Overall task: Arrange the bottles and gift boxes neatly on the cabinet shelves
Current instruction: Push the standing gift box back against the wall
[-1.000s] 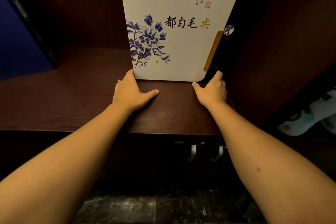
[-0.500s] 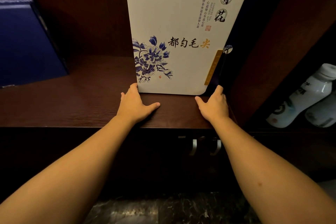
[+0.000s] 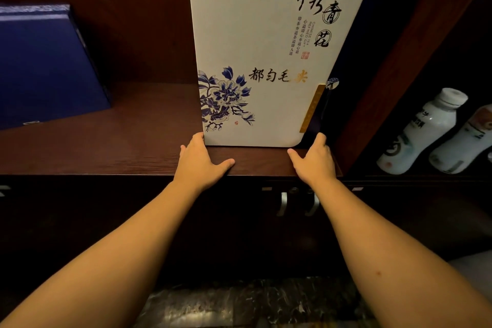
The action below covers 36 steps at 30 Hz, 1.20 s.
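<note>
Flanking white gift box (image 3: pixel 266 48), both hands.

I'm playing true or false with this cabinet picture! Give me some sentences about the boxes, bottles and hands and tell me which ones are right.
1. The white gift box stands upright on the shelf. True.
2. The left hand holds a bottle. False: it rests at the box's bottom left corner.
3. A blue box sits to the left. True.
4. The white bottles share the white box's compartment. False: they are past the divider, on the right.
5. The right hand is at the box's bottom right corner. True.
</note>
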Tool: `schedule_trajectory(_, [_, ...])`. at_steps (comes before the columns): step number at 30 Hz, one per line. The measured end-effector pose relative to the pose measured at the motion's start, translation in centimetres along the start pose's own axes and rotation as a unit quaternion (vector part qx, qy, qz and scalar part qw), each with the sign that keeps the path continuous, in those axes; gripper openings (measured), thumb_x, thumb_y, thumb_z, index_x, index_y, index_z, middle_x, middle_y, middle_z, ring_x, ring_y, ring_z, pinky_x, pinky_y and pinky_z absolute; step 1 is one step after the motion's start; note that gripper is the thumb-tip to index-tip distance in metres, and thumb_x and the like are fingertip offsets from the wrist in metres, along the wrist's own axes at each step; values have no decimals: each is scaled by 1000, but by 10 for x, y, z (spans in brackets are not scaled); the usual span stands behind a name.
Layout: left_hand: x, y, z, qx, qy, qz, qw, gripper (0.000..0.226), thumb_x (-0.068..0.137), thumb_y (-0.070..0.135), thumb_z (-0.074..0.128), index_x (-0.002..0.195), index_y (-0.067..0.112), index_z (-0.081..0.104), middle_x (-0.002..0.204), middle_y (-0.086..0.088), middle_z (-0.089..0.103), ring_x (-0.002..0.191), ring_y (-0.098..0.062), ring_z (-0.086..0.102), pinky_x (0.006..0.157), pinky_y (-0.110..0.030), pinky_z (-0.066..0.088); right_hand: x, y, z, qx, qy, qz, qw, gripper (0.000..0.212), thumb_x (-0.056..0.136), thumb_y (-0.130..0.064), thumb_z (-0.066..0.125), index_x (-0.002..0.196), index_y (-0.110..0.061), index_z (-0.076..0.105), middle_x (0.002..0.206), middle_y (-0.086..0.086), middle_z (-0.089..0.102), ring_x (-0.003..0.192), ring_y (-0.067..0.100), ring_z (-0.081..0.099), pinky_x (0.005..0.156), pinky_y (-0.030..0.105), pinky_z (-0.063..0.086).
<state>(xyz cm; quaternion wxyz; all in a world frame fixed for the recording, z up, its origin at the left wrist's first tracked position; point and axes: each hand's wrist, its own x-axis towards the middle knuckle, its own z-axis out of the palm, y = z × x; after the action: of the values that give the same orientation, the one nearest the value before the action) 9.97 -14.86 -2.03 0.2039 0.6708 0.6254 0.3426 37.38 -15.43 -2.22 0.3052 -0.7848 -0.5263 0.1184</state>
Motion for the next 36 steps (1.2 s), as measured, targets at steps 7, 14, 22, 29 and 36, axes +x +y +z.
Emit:
schedule_trajectory(7, [-22,0,-2,2,10,-4,1000,91,72,51,80,139,10,35,137,-5,52,133,-30,44,121,-47,7,-16,3,-6,8,-3,-6,1000,72,87,-44,70,135,-7,32,124,20,53,112,38,54,83,43,49])
schedule_trajectory(14, [-35,1,-7,4,8,-5,1000,89,74,49,80,139,9,35,136,-5,53,131,-29,45,121,-49,13,-31,4,-12,40,-5,-7,999,81,87,-37,72,145,-3,27,133,25,51,123,41,49,92,46,47])
schedule_trajectory(22, [-35,0,-14,-21,-33,-37,999,81,75,47,80,135,14,36,136,-6,54,134,-32,42,115,-51,29,-37,2,-19,36,-21,6,999,80,87,-37,72,145,-5,26,133,24,51,121,41,51,88,45,48])
schedule_trajectory(29, [-30,-2,-32,20,-113,-30,993,87,75,48,78,142,17,33,142,-4,50,124,-25,53,102,-43,46,-44,-11,-19,16,-36,45,998,80,93,-31,65,150,-2,19,144,22,42,135,37,38,101,48,44])
schedule_trajectory(36, [-41,-8,-70,141,-155,15,978,65,82,53,69,134,23,44,134,0,57,118,-20,56,97,-41,48,-69,-39,-24,-123,-98,42,987,55,93,-34,59,138,-9,41,138,16,43,128,35,38,90,43,46])
